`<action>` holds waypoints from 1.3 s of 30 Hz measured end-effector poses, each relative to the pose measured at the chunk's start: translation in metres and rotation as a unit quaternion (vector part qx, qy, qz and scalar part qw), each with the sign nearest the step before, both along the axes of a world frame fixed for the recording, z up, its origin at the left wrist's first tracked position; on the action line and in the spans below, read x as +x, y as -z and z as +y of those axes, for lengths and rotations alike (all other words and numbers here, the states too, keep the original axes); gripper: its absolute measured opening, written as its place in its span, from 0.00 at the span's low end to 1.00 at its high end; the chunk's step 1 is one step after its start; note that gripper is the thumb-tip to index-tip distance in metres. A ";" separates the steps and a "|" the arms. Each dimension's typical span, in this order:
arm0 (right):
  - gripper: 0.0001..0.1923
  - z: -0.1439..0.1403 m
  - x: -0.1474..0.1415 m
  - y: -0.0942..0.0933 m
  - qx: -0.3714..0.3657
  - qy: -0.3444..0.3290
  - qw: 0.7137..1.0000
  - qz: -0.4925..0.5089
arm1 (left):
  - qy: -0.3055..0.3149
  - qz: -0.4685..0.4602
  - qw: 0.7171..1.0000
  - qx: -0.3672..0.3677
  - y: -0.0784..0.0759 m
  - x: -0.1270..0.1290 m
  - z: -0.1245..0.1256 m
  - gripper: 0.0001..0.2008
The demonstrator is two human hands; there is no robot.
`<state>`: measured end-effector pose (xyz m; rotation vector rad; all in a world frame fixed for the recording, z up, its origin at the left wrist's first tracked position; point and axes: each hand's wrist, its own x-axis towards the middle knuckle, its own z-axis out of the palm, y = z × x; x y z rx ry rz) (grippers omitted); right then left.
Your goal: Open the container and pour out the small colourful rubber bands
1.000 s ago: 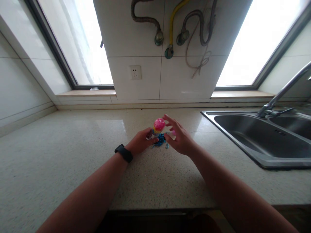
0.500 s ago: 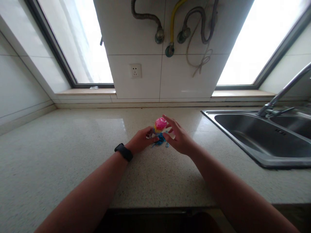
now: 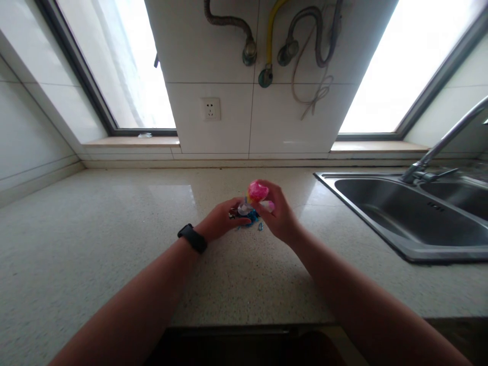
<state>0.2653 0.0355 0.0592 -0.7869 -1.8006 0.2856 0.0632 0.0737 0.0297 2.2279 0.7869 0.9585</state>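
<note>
A small container [image 3: 258,191] with a glossy pink rounded top, a yellow band and a clear lower part is tilted above the counter. My right hand [image 3: 280,213] grips its pink top between thumb and fingers. At its left, my left hand [image 3: 221,221] curls beside the clear part, around something small with brown and white on it that I cannot make out. Beneath both hands lies a pile of crinkled blue pieces [image 3: 251,218]. A pink and white item [image 3: 269,206] shows partly under my right hand's fingers. A black watch [image 3: 192,238] is on my left wrist.
The speckled counter [image 3: 244,279] runs to a tiled wall with a socket [image 3: 211,109]. A steel sink [image 3: 381,203] with a tap [image 3: 423,165] is at the right. Hoses and valves [image 3: 267,71] hang on the wall between two bright windows.
My right hand has closed from an open pose onto the pink top. The container has shifted slightly right and tilted, and more of its clear part shows beside my left hand.
</note>
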 end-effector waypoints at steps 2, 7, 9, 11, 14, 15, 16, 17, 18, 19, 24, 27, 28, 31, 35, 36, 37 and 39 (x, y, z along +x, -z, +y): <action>0.28 -0.002 0.000 -0.004 0.051 0.033 0.997 0.057 | -0.004 -0.015 1.000 -0.010 0.001 -0.001 0.001 0.33; 0.25 0.003 0.004 -0.003 0.031 0.054 0.998 0.003 | -0.031 -0.020 0.999 -0.041 0.003 -0.003 0.005 0.39; 0.27 0.005 0.007 -0.002 0.038 0.071 0.996 0.035 | -0.036 -0.017 0.998 -0.047 0.003 -0.004 0.006 0.39; 0.27 0.007 0.008 -0.002 0.029 0.082 0.995 0.042 | -0.038 -0.015 0.998 -0.045 0.004 -0.004 0.007 0.38; 0.25 0.008 0.009 0.000 0.007 0.065 0.998 0.014 | -0.034 -0.012 0.998 -0.042 0.006 -0.005 0.009 0.35; 0.26 0.009 0.009 0.001 0.009 0.063 0.998 0.021 | -0.033 -0.011 0.999 -0.038 0.006 -0.005 0.009 0.34; 0.27 0.009 0.009 0.001 0.010 0.062 0.998 0.027 | -0.033 -0.009 0.999 -0.032 0.007 -0.005 0.009 0.33; 0.27 0.010 0.009 0.002 0.007 0.060 0.998 0.026 | -0.035 -0.007 0.999 -0.026 0.007 -0.005 0.010 0.32; 0.26 0.010 0.009 0.003 0.002 0.056 0.998 0.022 | -0.038 -0.005 0.999 -0.020 0.008 -0.006 0.010 0.32; 0.26 0.009 0.009 0.003 0.002 0.051 0.998 0.019 | -0.042 -0.003 0.999 -0.016 0.008 -0.006 0.010 0.31; 0.26 0.007 0.007 0.003 0.029 0.052 0.998 0.017 | -0.040 -0.004 0.999 -0.009 0.009 -0.006 0.011 0.30; 0.26 0.006 0.006 0.003 0.042 0.054 0.998 0.003 | -0.040 -0.006 0.999 -0.005 0.009 -0.006 0.011 0.29; 0.27 0.006 0.006 0.003 0.051 0.058 0.997 0.011 | -0.039 -0.004 0.999 -0.003 0.009 -0.006 0.010 0.29; 0.25 0.005 0.006 0.002 0.041 0.066 0.997 0.014 | -0.042 0.001 0.999 -0.005 0.007 -0.006 0.009 0.29; 0.28 0.005 0.008 -0.001 0.084 0.073 0.993 0.046 | -0.042 0.004 0.999 0.003 0.007 -0.007 0.010 0.29; 0.28 0.005 0.009 -0.001 0.080 0.073 0.993 0.040 | -0.041 0.006 0.999 0.004 0.007 -0.007 0.010 0.29; 0.27 0.005 0.009 -0.002 0.070 0.070 0.995 0.029 | -0.040 0.007 0.999 0.002 0.007 -0.007 0.010 0.29; 0.26 0.006 0.008 -0.001 0.071 0.063 0.995 0.024 | -0.042 0.007 0.999 -0.001 0.007 -0.008 0.010 0.29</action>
